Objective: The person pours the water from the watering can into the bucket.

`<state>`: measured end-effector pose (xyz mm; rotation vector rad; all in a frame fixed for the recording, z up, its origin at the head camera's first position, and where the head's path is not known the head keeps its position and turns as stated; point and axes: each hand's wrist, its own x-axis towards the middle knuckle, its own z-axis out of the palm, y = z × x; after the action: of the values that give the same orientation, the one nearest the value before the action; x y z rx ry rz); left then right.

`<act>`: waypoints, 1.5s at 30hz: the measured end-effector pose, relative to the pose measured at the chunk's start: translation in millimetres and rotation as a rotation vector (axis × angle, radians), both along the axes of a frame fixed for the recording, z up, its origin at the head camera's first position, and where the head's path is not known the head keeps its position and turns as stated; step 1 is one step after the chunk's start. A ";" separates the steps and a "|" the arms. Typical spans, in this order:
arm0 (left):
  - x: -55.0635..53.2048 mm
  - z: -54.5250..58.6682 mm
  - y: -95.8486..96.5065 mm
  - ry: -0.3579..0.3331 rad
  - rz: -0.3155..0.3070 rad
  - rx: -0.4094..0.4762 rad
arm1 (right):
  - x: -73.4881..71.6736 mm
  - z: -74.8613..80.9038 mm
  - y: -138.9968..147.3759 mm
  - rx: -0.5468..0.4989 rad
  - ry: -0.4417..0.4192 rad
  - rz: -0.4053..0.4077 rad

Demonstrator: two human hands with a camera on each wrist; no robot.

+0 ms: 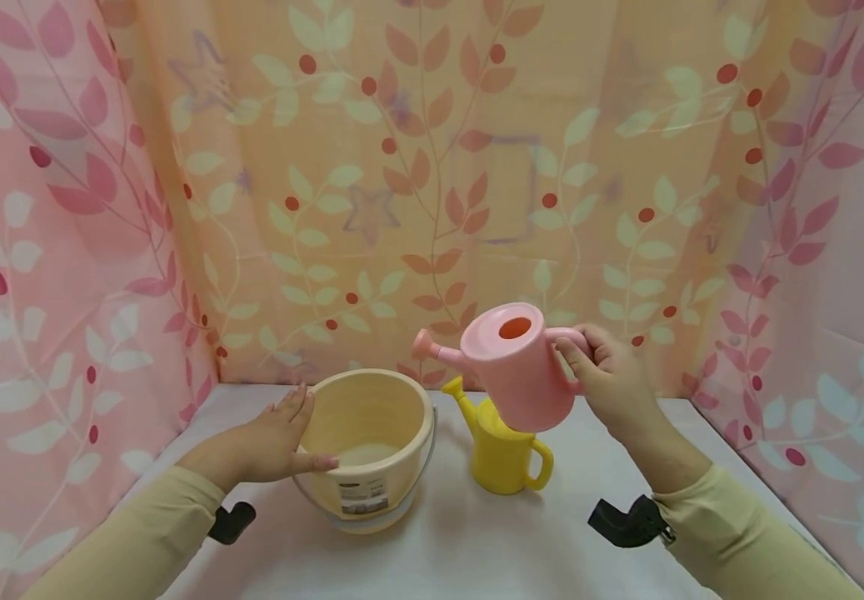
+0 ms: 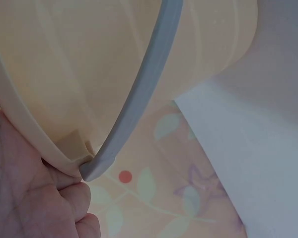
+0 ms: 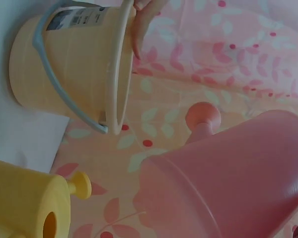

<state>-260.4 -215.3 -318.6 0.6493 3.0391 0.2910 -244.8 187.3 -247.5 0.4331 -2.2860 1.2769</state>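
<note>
My right hand (image 1: 615, 379) grips the handle of a pink watering can (image 1: 525, 387), holding it up above the table. The can leans, its spout pointing left toward the bucket. Under it, a yellow watering can (image 1: 502, 458) stands upright, its top partly covered by the pink one. A cream bucket (image 1: 399, 487) stands on the left. At its left rim, my left hand (image 1: 267, 437) holds on, thumb across the near edge. In the left wrist view, the fingers (image 2: 74, 201) bend against the outside of the rim, by the joint of the grey handle (image 2: 139, 94).
A white tabletop (image 1: 446, 550) carries the bucket and the yellow can. Patterned curtains (image 1: 432, 167) hang behind and at both sides. The bucket's label (image 1: 364, 494) faces me. Black wrist mounts (image 1: 630, 521) sit at both cuffs.
</note>
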 end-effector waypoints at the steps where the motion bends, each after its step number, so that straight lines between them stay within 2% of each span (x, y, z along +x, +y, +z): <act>1: 0.1 0.1 0.1 -0.001 0.001 0.002 | -0.1 0.6 -1.6 0.015 0.007 0.000; 6: 0.5 1.2 -0.1 -0.007 0.006 0.004 | -0.2 3.5 -8.9 0.066 -0.005 -0.006; 13: 0.5 2.0 0.3 -0.008 0.008 -0.013 | -0.4 5.5 -16.9 0.056 -0.059 0.057; 19: 1.1 3.5 0.9 -0.022 0.015 -0.016 | -3.5 6.5 -21.3 0.080 -0.050 0.106; 28: 1.5 3.8 0.1 -0.021 0.012 -0.012 | -6.1 9.2 -26.0 0.129 -0.027 0.114; 35: 4.1 6.1 0.8 -0.027 -0.003 0.015 | -7.5 9.7 -28.2 0.135 -0.052 0.146; 38: 2.3 4.2 -0.7 -0.022 -0.006 0.027 | -7.4 9.8 -29.2 0.145 -0.059 0.152; 45: -1.4 -1.3 -2.1 -0.016 0.017 -0.023 | -7.3 8.8 -30.7 0.191 -0.080 0.148</act>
<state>-261.8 -217.4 -319.8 0.6168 3.0293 0.2594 -252.2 156.5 -238.8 0.6384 -2.4943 1.1671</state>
